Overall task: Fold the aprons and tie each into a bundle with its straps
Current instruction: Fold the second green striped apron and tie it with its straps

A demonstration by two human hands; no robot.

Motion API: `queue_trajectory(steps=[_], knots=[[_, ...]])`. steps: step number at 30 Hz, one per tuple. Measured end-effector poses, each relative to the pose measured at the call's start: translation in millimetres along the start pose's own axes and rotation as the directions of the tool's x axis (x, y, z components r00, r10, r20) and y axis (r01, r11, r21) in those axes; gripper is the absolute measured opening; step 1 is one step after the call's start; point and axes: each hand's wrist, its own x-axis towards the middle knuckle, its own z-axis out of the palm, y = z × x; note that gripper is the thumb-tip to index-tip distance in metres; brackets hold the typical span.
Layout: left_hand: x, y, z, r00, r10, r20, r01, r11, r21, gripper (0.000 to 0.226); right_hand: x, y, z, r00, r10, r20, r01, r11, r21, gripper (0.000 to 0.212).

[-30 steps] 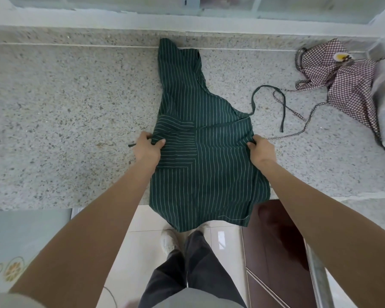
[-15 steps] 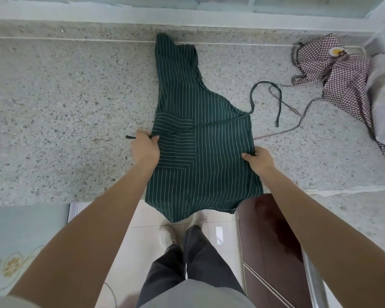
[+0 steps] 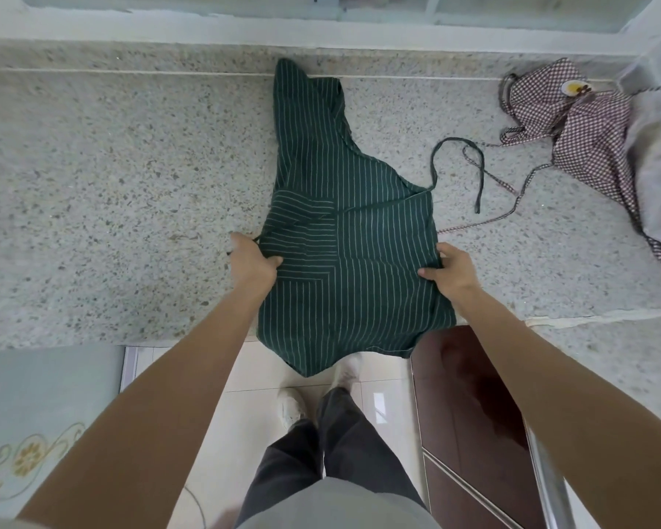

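1. Green striped apron (image 3: 344, 238) lay lengthwise on the speckled counter (image 3: 111, 192), its lower end hanging over the front edge.
2. Left hand (image 3: 250, 259) pinched the apron's left edge, thumb on top.
3. Right hand (image 3: 449, 271) pinched the right edge likewise.
4. Green strap (image 3: 462, 162) trailed right, looped on the counter.
5. Checked apron (image 3: 573, 124) lay crumpled far right, well apart.

speckled stone counter (image 3: 111, 177) bears a green striped apron (image 3: 344, 231) and checked apron (image 3: 580, 124).
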Motion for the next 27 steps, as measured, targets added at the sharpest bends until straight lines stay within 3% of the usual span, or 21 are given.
queue_trajectory(steps=[4, 6, 8, 11, 14, 17, 20, 23, 25, 27], knots=[[8.5, -5.3, -2.2, 1.0, -0.012, -0.025, 0.012, 1.0, 0.019, 0.04, -7.4, -11.8, 1.7, 0.988, 0.01, -0.154, -0.021, 0.997, -0.069, 0.035], [11.5, -11.9, 2.2, 0.999, 0.016, 0.037, -0.018, 0.999, 0.049, 0.036, -15.1, -11.2, 4.7, 0.996, 0.089, -0.019, -0.089, 0.996, -0.007, 0.044], [13.7, -18.3, 6.0, 0.997, 0.025, 0.075, -0.029, 0.999, 0.042, 0.043, -22.1, -5.7, 7.1, 0.976, 0.159, 0.15, -0.152, 0.987, -0.056, 0.061], [17.2, -22.1, 9.6, 0.998, 0.019, 0.054, -0.018, 1.0, -0.019, 0.05, -25.9, 4.8, 7.8, 0.98, 0.136, 0.145, -0.111, 0.979, -0.17, 0.075], [22.2, -24.4, 8.1, 1.0, -0.017, -0.01, 0.016, 0.992, -0.125, 0.057, -27.6, 9.1, 8.9, 0.991, 0.1, -0.086, -0.117, 0.969, -0.219, 0.052], [21.4, -26.6, 3.8, 0.999, -0.024, -0.022, 0.019, 0.975, -0.22, 0.061, -31.1, 12.7, 11.1, 0.958, 0.152, -0.241, -0.177, 0.98, -0.088, 0.029], [10.3, -31.6, -3.0, 0.971, 0.117, 0.209, -0.044, 0.945, -0.324, 0.064, -36.0, 15.1, 16.2, 0.954, 0.148, -0.262, -0.138, 0.989, 0.056, 0.021], [4.2, -39.2, -8.3, 0.851, 0.291, 0.436, -0.223, 0.954, -0.203, 0.083, -37.9, 19.8, 19.3, 0.964, 0.077, -0.255, -0.068, 0.997, 0.043, 0.013], [3.3, -41.5, -8.2, 0.849, 0.337, 0.407, -0.308, 0.941, -0.136, 0.088, -42.5, 15.7, 22.1, 0.98, 0.034, -0.197, -0.027, 0.999, 0.041, 0.013], [0.0, -41.6, -6.3, 0.882, 0.351, 0.315, -0.346, 0.935, -0.071, 0.086, -44.9, 12.7, 25.2, 0.992, 0.08, -0.101, -0.061, 0.981, 0.183, 0.018]])
